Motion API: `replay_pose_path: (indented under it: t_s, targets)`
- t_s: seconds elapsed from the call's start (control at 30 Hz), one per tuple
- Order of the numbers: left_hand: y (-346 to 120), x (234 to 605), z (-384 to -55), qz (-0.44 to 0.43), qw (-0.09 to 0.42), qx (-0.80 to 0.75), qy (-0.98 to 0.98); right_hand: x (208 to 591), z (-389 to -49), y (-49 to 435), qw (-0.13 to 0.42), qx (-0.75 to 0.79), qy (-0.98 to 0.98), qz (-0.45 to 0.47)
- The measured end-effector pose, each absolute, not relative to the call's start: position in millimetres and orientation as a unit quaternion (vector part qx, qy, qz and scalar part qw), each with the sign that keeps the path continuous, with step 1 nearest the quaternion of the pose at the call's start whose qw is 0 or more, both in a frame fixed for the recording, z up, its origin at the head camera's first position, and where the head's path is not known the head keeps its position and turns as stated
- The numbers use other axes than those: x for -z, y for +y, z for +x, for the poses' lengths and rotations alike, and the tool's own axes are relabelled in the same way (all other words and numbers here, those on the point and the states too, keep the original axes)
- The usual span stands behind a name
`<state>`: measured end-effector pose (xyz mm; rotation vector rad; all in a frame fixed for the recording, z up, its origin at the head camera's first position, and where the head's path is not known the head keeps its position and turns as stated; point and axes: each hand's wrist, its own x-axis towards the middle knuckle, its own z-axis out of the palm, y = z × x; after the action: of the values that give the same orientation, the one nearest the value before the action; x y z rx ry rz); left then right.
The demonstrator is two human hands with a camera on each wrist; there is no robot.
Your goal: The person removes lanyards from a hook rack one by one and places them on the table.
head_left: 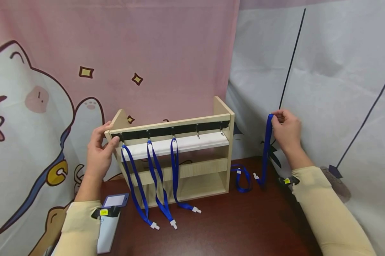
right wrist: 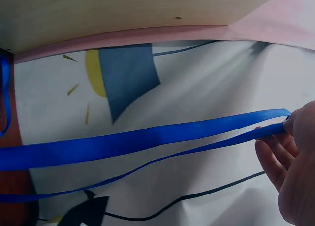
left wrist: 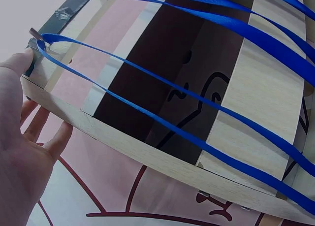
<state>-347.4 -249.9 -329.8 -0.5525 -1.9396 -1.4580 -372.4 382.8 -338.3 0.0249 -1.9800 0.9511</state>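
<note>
Beige sleeves [head_left: 333, 213] nearest, lower edge. Left hand [head_left: 99, 154] grips upper left corner of wooden rack [head_left: 230, 153], thumb on front, fingers outside side panel. Right hand [head_left: 288, 129] pinches top of blue lanyard [head_left: 267, 149], which hangs right of rack, well apart from hooks [head_left: 173, 132]. Three hung lanyards [head_left: 175, 185] on left three hooks, white clips downward. Loose lanyard [head_left: 243, 190] on dark red surface [head_left: 211, 227], between rack and held one.
</note>
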Motion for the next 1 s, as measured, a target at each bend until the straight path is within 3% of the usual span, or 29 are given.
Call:
replay_pose_path:
  t_s: [1.0]
  targets:
    - [-250,331,-348,-0.212,0.323,0.557,-0.735,422,-395,395,0.407,-0.349,-0.844,0.01]
